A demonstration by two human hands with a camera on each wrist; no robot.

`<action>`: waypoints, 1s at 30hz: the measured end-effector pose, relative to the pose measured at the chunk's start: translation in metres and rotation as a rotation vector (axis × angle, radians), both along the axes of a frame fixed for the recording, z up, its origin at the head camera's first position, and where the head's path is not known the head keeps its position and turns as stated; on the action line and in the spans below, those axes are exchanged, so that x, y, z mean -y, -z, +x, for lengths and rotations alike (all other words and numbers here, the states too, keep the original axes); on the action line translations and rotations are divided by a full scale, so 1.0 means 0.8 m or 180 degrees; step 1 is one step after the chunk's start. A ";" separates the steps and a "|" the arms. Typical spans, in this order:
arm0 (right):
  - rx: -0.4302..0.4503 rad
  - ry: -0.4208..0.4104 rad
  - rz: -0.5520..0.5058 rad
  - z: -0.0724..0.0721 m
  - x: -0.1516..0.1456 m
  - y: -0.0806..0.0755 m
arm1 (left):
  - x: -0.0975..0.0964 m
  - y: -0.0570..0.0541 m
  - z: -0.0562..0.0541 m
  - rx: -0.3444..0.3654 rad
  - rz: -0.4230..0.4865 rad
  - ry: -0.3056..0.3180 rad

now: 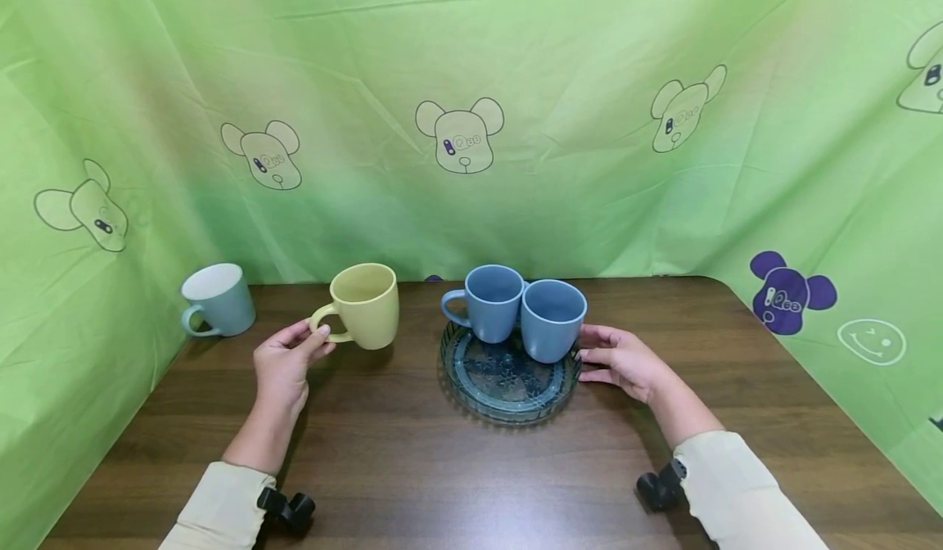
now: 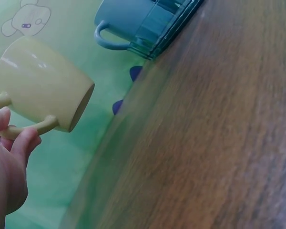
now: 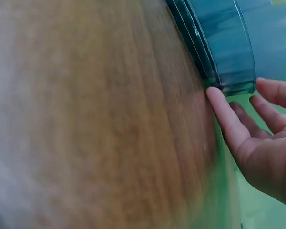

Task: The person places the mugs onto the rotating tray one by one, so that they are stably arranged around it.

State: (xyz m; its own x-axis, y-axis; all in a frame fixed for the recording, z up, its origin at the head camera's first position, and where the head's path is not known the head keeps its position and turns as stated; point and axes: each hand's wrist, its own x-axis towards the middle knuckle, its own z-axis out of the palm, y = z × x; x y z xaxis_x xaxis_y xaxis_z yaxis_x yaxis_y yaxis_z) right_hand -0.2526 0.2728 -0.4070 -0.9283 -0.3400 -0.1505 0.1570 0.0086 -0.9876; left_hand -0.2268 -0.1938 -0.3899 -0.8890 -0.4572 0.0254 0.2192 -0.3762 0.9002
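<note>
My left hand (image 1: 286, 362) pinches the handle of a yellow mug (image 1: 371, 308). The mug is upright, and the left wrist view shows its base raised off the table. Two blue mugs (image 1: 495, 298) stand side by side on a round, blue, see-through glass tray (image 1: 508, 394), toward its back; one has its handle pointing left. At the tray's right edge is my right hand (image 1: 622, 362), its fingers spread and reaching to the rim. In the right wrist view, fingertips (image 3: 214, 93) meet the tray's wall (image 3: 233, 52) near its base.
A blue-green mug (image 1: 218, 304), white inside, stands at the table's back left corner. The brown wooden table (image 1: 442, 484) ends at a green cloth (image 1: 560, 206) with cartoon bear heads, which hangs behind and along both sides.
</note>
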 end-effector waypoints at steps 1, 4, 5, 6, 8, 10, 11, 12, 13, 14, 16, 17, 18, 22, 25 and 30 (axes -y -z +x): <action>-0.0011 -0.0051 -0.0027 -0.001 -0.001 0.001 | 0.000 0.000 0.001 0.0006 -0.0004 0.0006; 0.0042 -0.0141 -0.0126 -0.005 -0.005 0.002 | -0.002 -0.002 0.002 0.0017 0.0006 0.0035; 0.0064 -0.0177 -0.0155 -0.006 -0.006 0.003 | -0.003 -0.002 0.003 0.0019 0.0017 0.0056; 0.0090 -0.0199 -0.0183 -0.007 -0.007 0.003 | -0.003 -0.003 0.003 0.0018 0.0025 0.0074; 0.0148 -0.0218 -0.0246 -0.010 -0.011 0.005 | -0.005 -0.004 0.004 0.0013 0.0046 0.0113; 0.0178 -0.0249 -0.0285 -0.011 -0.012 0.006 | -0.006 -0.005 0.004 0.0004 0.0057 0.0141; 0.0187 -0.0255 -0.0291 -0.012 -0.013 0.006 | -0.007 -0.005 0.004 0.0002 0.0063 0.0152; 0.0196 -0.0259 -0.0287 -0.013 -0.013 0.006 | -0.008 -0.005 0.004 -0.0001 0.0061 0.0161; 0.0194 -0.0269 -0.0275 -0.014 -0.013 0.006 | -0.008 -0.004 0.005 0.0000 0.0062 0.0166; 0.0200 -0.0270 -0.0262 -0.015 -0.013 0.006 | -0.009 -0.004 0.005 -0.0002 0.0056 0.0173; 0.0173 -0.0302 -0.0205 -0.017 -0.012 0.006 | -0.010 -0.005 0.005 -0.0006 0.0058 0.0188; 0.0171 -0.0305 -0.0181 -0.017 -0.011 0.006 | -0.010 -0.004 0.005 -0.0005 0.0061 0.0194; 0.0167 -0.0314 -0.0163 -0.017 -0.011 0.006 | -0.011 -0.004 0.005 -0.0001 0.0063 0.0195; 0.0174 -0.0287 -0.0123 -0.017 -0.009 0.006 | -0.012 -0.004 0.005 -0.0011 0.0089 0.0217; 0.0173 -0.0246 -0.0104 -0.015 -0.007 0.005 | -0.014 -0.005 0.005 -0.0015 0.0103 0.0244; 0.0160 -0.0174 -0.0094 -0.012 -0.005 0.005 | -0.018 -0.006 0.006 0.0004 0.0124 0.0278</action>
State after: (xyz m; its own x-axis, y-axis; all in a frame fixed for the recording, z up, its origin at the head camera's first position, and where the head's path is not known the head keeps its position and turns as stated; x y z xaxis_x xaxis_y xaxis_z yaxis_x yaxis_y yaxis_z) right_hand -0.2618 0.2766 -0.4106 -0.8997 -0.3950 -0.1856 0.2064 -0.0104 -0.9784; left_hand -0.2216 -0.1793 -0.3852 -0.9256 -0.3785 0.0078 0.1828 -0.4287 0.8847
